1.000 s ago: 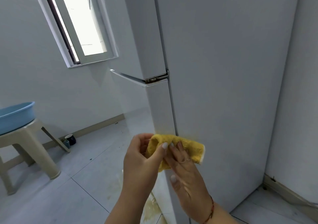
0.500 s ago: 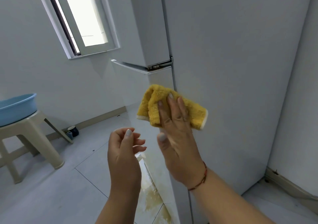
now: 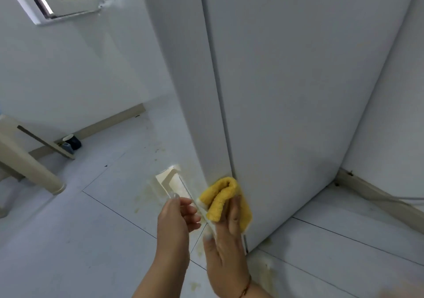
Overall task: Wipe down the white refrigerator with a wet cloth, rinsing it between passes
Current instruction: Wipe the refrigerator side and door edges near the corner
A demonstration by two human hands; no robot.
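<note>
The left hand is held loose beside the cloth, nothing gripped. The yellow cloth is pressed low on the fridge corner by the right hand, fingers flat. Since half a second ago it has been slid down. More wiping and rinsing seem left.
</note>
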